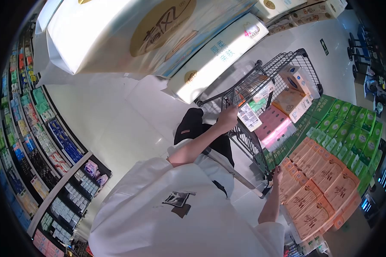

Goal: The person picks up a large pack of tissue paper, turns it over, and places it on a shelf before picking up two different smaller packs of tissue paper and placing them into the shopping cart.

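A dark wire shopping cart [302, 60] stands in front of me, tilted in the view. My left hand [228, 119] is closed on the cart's near-left edge. Farther right, my right hand [276, 174] appears closed on the cart's near-right corner, its fingers small in the view. Inside the basket lie a pink pack [273, 124], an orange-and-white tissue pack [289, 103], another tissue pack [297, 79] and a white printed pack [249, 117]. A light grey bar [233, 170] runs between my body and the basket.
Large white tissue packs [221, 55] rise close at the top left. Stacked orange packs [319, 188] and green packs [351, 124] stand right of the cart. Stocked shelves [47, 141] curve along the left. Pale shiny floor [133, 111] lies between.
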Demonstrator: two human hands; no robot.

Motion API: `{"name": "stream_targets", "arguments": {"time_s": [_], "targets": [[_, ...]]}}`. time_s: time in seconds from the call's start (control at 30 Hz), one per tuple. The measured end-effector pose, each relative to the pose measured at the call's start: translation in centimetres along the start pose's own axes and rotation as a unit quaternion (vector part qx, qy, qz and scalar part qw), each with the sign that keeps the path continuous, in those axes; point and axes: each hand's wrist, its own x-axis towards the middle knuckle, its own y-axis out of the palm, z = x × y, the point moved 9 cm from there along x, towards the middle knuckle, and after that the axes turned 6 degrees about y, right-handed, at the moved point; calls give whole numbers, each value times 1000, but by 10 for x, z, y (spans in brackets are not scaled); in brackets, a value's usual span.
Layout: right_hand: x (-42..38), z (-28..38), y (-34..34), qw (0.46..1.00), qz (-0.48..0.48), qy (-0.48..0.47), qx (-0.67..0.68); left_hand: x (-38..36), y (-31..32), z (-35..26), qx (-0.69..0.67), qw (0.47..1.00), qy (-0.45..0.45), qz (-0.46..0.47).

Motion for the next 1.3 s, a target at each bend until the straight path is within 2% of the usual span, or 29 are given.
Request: {"name": "stream_targets", "arguments": {"time_s": [0.1, 0.23, 0.3, 0.37, 0.43, 0.47, 0.57, 0.6, 0.7, 0.8, 0.83, 0.9, 0.97, 1.03, 1.1, 1.13, 1.17, 1.2, 1.23, 1.27, 1.3], "targets": [[2, 5, -4, 998, -53, -35, -11, 9, 1, -4, 8, 1000, 29, -11], [5, 21, -1, 997, -36, -70, -19, 30, 3, -2, 32, 999, 14, 11], [-3, 36, 1, 995, -54, -53, -63, 49, 14, 13, 91, 990, -39, 99], [-23, 68, 2, 989, -85, -94, -75, 59, 4, 10, 84, 989, -47, 114], [-14, 58, 8, 997, -63, -36, -27, 80, 4, 18, 117, 987, -25, 110], [-5, 52, 12, 996, -83, -22, -6, 89, 5, 21, 118, 987, -19, 106], [3, 61, 16, 989, -128, -56, -49, 102, -12, 14, 150, 986, 2, 74], [-13, 76, 17, 990, -115, -44, -71, 102, -17, 14, 165, 983, 11, 83], [-22, 96, 18, 992, -108, -58, -35, 98, -42, -18, 217, 973, 48, 57], [-24, 112, 16, 990, -118, -67, -31, 97, -54, -42, 246, 958, 144, -7], [-25, 110, 19, 991, -113, -52, -41, 98, -51, -31, 186, 972, 142, 2], [-27, 121, 10, 985, -113, -123, -44, 89, -51, -43, 123, 978, 169, 9], [-9, 116, 15, 984, -23, -168, -52, 72, -50, -54, 72, 980, 186, 12], [-14, 130, 8, 977, -5, -162, -137, 47, -67, -78, 69, 977, 199, 10], [-26, 159, 1, 970, -6, -123, -208, 32, -78, -89, -76, 968, 236, 44], [-35, 178, -7, 963, -15, -87, -256, 18, -88, -96, -76, 968, 237, 30], [-41, 203, -12, 960, -18, -99, -260, 4, -97, -99, -181, 960, 210, 29], [-52, 243, -20, 954, -59, -191, -222, -7, -108, -100, -286, 940, 182, 31], [-71, 283, -29, 938, -97, -279, -182, -20, -123, -104, -287, 940, 182, 21], [-105, 336, -33, 919, -69, -358, -148, -33, -136, -100, -435, 891, 127, 11], [-146, 394, -36, 896, -36, -427, -116, -44, -141, -87, -574, 816, 63, 4]]}}
